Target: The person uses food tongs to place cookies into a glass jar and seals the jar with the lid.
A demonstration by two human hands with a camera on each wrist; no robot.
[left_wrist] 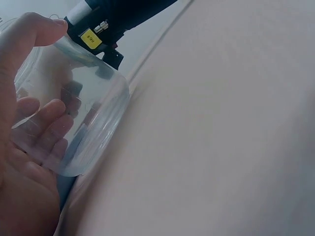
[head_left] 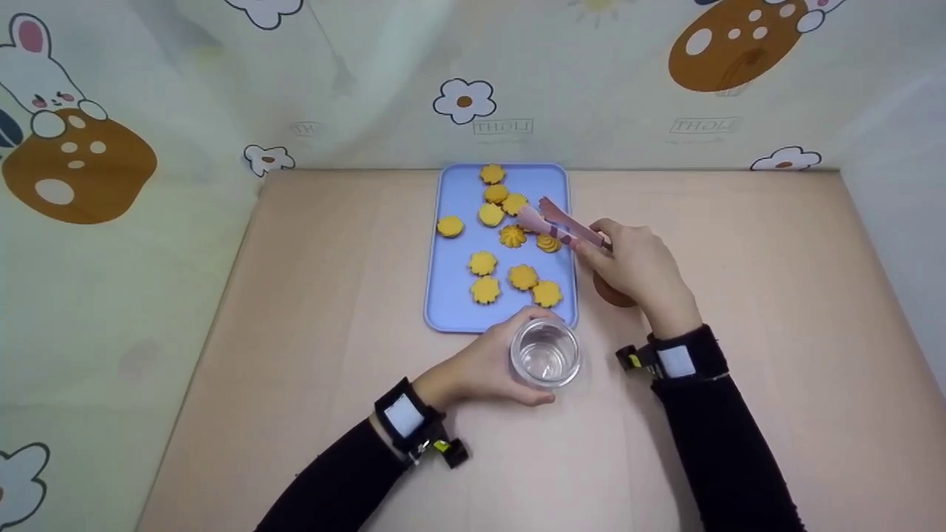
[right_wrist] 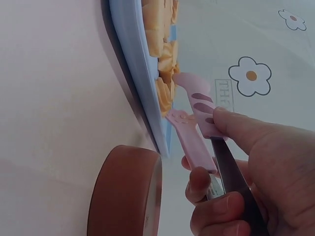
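Note:
My left hand (head_left: pixel 491 362) grips a clear jar (head_left: pixel 545 353), thumb and fingers around its side, its round mouth facing up in the head view. Through the jar wall (left_wrist: pixel 93 108), the left wrist view shows the curled fingers. In my right hand (head_left: pixel 639 266) is a pair of tongs (right_wrist: pixel 197 123) with pink tips and dark metal arms. The tips are spread apart over the right side of the blue tray (head_left: pixel 451 310), close to the yellow flower-shaped cookies (head_left: pixel 512 236). Several such cookies lie scattered on the tray.
A brown round object (right_wrist: pixel 125 191), partly under the right hand in the head view, stands on the table (head_left: pixel 332 295) just right of the tray. A printed curtain (head_left: pixel 369 89) with flowers and rabbits rises behind the table and along its left side.

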